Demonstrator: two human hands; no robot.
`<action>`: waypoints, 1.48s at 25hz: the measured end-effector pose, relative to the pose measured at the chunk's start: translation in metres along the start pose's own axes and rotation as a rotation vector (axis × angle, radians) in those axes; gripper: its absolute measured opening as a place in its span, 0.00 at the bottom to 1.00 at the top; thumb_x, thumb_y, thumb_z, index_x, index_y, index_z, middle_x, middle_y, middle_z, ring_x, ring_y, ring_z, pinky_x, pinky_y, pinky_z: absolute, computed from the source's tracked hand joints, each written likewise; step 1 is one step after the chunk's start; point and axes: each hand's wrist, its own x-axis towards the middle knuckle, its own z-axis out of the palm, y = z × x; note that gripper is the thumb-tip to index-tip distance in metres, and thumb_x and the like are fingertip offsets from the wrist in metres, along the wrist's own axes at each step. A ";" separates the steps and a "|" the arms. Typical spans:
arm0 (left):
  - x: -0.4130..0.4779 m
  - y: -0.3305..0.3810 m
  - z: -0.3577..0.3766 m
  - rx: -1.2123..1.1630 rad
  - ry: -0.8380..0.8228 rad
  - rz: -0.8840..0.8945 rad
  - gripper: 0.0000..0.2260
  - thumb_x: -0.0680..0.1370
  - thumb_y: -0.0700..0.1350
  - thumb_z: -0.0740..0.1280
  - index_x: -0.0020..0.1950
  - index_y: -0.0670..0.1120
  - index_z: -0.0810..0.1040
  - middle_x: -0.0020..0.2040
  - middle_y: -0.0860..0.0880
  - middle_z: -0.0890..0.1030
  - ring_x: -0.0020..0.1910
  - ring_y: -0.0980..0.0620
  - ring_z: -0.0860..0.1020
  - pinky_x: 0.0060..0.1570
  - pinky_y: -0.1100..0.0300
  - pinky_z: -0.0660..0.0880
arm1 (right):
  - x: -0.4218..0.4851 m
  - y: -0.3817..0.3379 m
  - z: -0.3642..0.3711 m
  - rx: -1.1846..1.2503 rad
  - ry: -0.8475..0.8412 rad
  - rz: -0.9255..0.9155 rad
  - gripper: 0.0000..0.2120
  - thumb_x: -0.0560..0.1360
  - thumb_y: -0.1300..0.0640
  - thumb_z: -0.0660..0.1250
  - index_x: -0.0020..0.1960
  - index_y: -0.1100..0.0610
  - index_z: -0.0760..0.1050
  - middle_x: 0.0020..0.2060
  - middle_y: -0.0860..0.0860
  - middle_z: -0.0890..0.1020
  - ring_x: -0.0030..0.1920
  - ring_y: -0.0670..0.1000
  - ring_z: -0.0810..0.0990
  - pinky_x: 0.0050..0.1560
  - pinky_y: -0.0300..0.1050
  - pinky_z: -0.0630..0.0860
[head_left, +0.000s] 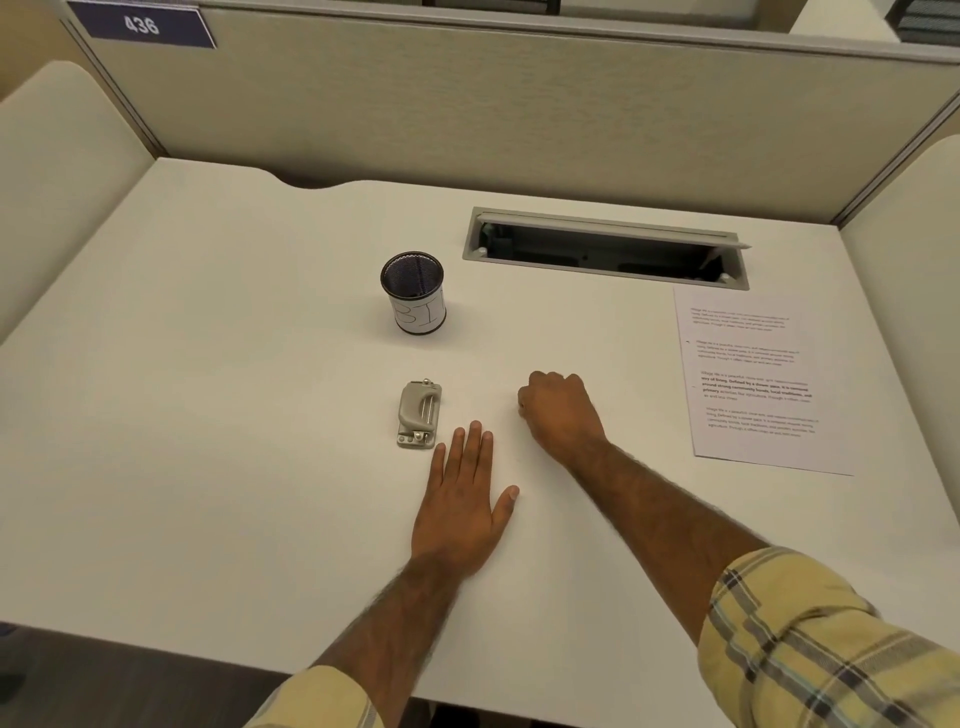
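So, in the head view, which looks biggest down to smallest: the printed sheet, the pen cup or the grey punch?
1. printed sheet, by far
2. pen cup
3. grey punch
The last two look close, though the cup stands farther from the camera.

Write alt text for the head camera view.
A person's left hand lies flat on a white desk, close beside a small gray hole punch, while the right hand rests curled in a fist nearby. A labelled mesh pen cup stands behind; a printed sheet lies at right.
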 end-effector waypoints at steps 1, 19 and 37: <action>0.000 0.000 0.000 0.005 -0.001 0.000 0.34 0.84 0.63 0.42 0.84 0.43 0.49 0.85 0.46 0.47 0.84 0.49 0.44 0.80 0.48 0.44 | 0.001 -0.001 -0.002 -0.064 -0.001 -0.024 0.08 0.80 0.61 0.61 0.51 0.56 0.80 0.48 0.53 0.80 0.47 0.57 0.79 0.46 0.49 0.65; -0.001 -0.001 0.001 -0.045 0.002 0.001 0.34 0.84 0.64 0.45 0.84 0.45 0.47 0.85 0.47 0.44 0.83 0.49 0.42 0.79 0.48 0.43 | 0.083 0.005 -0.091 1.044 0.126 0.325 0.02 0.72 0.63 0.69 0.42 0.60 0.80 0.37 0.49 0.83 0.35 0.47 0.80 0.32 0.38 0.75; -0.001 -0.003 -0.003 -0.064 0.050 0.011 0.34 0.84 0.63 0.53 0.83 0.43 0.55 0.84 0.45 0.52 0.83 0.45 0.50 0.77 0.47 0.46 | 0.207 -0.066 -0.134 0.405 0.049 0.050 0.03 0.72 0.61 0.66 0.43 0.54 0.75 0.44 0.51 0.81 0.44 0.54 0.79 0.43 0.48 0.77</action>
